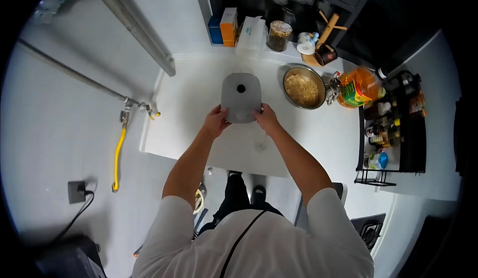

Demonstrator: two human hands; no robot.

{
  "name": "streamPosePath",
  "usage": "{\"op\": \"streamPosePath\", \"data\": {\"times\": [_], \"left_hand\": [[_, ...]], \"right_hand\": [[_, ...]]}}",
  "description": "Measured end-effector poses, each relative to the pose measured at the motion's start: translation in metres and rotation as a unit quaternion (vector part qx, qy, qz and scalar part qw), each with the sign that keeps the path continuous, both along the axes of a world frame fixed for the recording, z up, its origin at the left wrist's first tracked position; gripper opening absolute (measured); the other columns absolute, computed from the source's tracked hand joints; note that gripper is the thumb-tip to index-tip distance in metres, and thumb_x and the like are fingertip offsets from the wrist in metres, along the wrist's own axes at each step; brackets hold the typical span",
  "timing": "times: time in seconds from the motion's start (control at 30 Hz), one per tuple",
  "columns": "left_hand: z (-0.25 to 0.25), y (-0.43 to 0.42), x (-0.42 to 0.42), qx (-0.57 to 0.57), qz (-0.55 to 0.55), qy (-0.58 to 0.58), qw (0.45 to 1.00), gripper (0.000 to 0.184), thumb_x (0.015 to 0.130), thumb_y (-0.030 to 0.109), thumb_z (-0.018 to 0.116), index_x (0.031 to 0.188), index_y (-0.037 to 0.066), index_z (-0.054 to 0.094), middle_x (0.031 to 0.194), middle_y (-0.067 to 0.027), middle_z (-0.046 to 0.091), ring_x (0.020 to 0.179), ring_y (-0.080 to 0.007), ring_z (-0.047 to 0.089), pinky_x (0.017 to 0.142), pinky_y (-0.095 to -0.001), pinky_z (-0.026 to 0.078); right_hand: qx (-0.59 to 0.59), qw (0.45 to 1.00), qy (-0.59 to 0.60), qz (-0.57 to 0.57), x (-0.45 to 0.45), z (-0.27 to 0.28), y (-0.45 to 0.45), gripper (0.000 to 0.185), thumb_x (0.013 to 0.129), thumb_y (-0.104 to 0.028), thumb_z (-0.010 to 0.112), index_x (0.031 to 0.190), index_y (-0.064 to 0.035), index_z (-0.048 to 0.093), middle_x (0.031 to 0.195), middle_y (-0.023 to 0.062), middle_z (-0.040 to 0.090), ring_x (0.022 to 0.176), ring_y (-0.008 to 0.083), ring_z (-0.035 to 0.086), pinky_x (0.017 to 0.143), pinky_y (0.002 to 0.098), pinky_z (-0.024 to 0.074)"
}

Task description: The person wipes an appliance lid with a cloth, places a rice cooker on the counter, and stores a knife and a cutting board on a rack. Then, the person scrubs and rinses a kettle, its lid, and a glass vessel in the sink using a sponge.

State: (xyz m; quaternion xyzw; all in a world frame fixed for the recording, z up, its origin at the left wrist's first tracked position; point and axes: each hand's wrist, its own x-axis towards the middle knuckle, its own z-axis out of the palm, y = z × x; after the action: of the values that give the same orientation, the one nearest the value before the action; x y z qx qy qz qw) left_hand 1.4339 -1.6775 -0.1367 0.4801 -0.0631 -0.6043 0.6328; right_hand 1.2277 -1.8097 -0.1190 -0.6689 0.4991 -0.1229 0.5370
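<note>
A light grey, rounded-rectangular container-like object (241, 106) with a dark round hole in its top is over the white counter; whether it rests there or is lifted, I cannot tell. My left hand (216, 121) grips its near left side, fingers curled against the edge. On the opposite side, my right hand (267, 119) holds the near right edge, thumb toward the top. Parts of the fingers are hidden beneath or behind the object. To its right stands a steel bowl (286, 90) holding a pale, lumpy food.
A large oil bottle (356, 91) is right of the bowl. Along the back ledge are boxes (229, 26), a lidded jar (279, 36) and a wooden cup rack (328, 29). A black rack (413, 138) of condiments lines the right. Pipes and a yellow hose (119, 153) run on the left.
</note>
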Motion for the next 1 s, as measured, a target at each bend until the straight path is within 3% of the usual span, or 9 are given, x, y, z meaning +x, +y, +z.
{"op": "streamPosePath", "data": {"times": [0.17, 0.27, 0.37, 0.47, 0.57, 0.67, 0.8, 0.87, 1.0], "left_hand": [[-0.026, -0.054, 0.050, 0.019, -0.007, 0.002, 1.000, 0.046, 0.107, 0.013, 0.054, 0.151, 0.007, 0.045, 0.136, -0.0098, 0.060, 0.117, -0.0238, 0.063, 0.094, -0.0396, 0.057], [-0.038, -0.061, 0.075, 0.060, -0.046, -0.009, 0.997, 0.049, 0.106, 0.013, 0.055, 0.153, 0.007, 0.043, 0.137, -0.0098, 0.059, 0.116, -0.0235, 0.063, 0.093, -0.0388, 0.057], [-0.041, -0.069, 0.091, 0.092, -0.070, -0.014, 0.993, 0.052, 0.106, 0.012, 0.056, 0.155, 0.006, 0.041, 0.137, -0.0095, 0.059, 0.113, -0.0222, 0.063, 0.090, -0.0372, 0.056], [-0.028, -0.071, 0.097, 0.128, -0.095, -0.038, 0.987, 0.054, 0.106, 0.013, 0.055, 0.156, 0.005, 0.038, 0.137, -0.0096, 0.058, 0.113, -0.0210, 0.061, 0.088, -0.0355, 0.055], [-0.036, -0.072, 0.106, 0.125, -0.107, -0.022, 0.986, 0.055, 0.107, 0.013, 0.055, 0.157, 0.004, 0.037, 0.140, -0.0102, 0.057, 0.116, -0.0208, 0.060, 0.089, -0.0350, 0.053], [-0.031, -0.066, 0.114, 0.096, -0.112, 0.005, 0.989, 0.054, 0.107, 0.014, 0.054, 0.157, 0.004, 0.037, 0.141, -0.0102, 0.057, 0.118, -0.0212, 0.060, 0.092, -0.0356, 0.053], [-0.034, -0.047, 0.137, 0.028, -0.142, 0.039, 0.989, 0.053, 0.107, 0.018, 0.055, 0.156, 0.005, 0.040, 0.147, -0.0094, 0.055, 0.133, -0.0246, 0.054, 0.108, -0.0435, 0.047], [-0.034, -0.032, 0.155, 0.012, -0.157, 0.059, 0.986, 0.053, 0.107, 0.018, 0.055, 0.156, 0.005, 0.040, 0.146, -0.0094, 0.056, 0.132, -0.0245, 0.055, 0.107, -0.0433, 0.048], [-0.005, -0.003, 0.173, 0.015, -0.179, 0.050, 0.982, 0.052, 0.106, 0.019, 0.057, 0.154, 0.005, 0.043, 0.144, -0.0083, 0.058, 0.129, -0.0247, 0.058, 0.106, -0.0435, 0.050]], "right_hand": [[0.011, 0.994, 0.032, -0.101, 0.044, -0.005, -0.032, 0.048, 0.100, -0.017, 0.061, 0.145, -0.0022, 0.053, 0.127, 0.0217, 0.068, 0.114, 0.0296, 0.067, 0.096, 0.0391, 0.0530], [-0.030, 0.982, 0.061, -0.177, 0.041, -0.050, -0.058, 0.040, 0.101, -0.011, 0.058, 0.140, -0.0016, 0.059, 0.125, 0.0184, 0.068, 0.113, 0.0270, 0.066, 0.096, 0.0359, 0.0523], [-0.031, 0.953, 0.016, -0.301, 0.045, -0.078, -0.077, 0.035, 0.102, -0.007, 0.054, 0.135, 0.0004, 0.063, 0.127, 0.0183, 0.068, 0.114, 0.0270, 0.066, 0.099, 0.0353, 0.0509], [-0.101, 0.936, -0.027, -0.335, 0.057, -0.107, -0.095, 0.034, 0.102, -0.007, 0.053, 0.134, 0.0019, 0.063, 0.128, 0.0181, 0.067, 0.115, 0.0273, 0.066, 0.100, 0.0352, 0.0502], [-0.131, 0.926, 0.000, -0.354, 0.078, -0.081, -0.109, 0.034, 0.102, -0.006, 0.053, 0.133, 0.0035, 0.063, 0.130, 0.0202, 0.067, 0.117, 0.0290, 0.066, 0.101, 0.0365, 0.0500], [-0.192, 0.932, 0.013, -0.308, 0.092, -0.048, -0.120, 0.031, 0.101, -0.005, 0.051, 0.129, 0.0039, 0.064, 0.123, 0.0247, 0.064, 0.118, 0.0380, 0.062, 0.103, 0.0440, 0.0485], [-0.298, 0.931, 0.054, -0.201, 0.097, -0.026, -0.135, 0.032, 0.099, -0.006, 0.053, 0.128, 0.0024, 0.064, 0.117, 0.0262, 0.064, 0.112, 0.0395, 0.063, 0.099, 0.0459, 0.0495], [-0.310, 0.938, 0.055, -0.145, 0.098, -0.023, -0.140, 0.033, 0.098, -0.007, 0.055, 0.129, 0.0013, 0.064, 0.116, 0.0275, 0.064, 0.110, 0.0407, 0.062, 0.097, 0.0471, 0.0499], [-0.076, 0.991, -0.070, -0.084, 0.110, 0.000, -0.148, 0.030, 0.100, -0.008, 0.057, 0.129, -0.0024, 0.064, 0.109, 0.0173, 0.066, 0.104, 0.0298, 0.064, 0.088, 0.0410, 0.0507]]}}
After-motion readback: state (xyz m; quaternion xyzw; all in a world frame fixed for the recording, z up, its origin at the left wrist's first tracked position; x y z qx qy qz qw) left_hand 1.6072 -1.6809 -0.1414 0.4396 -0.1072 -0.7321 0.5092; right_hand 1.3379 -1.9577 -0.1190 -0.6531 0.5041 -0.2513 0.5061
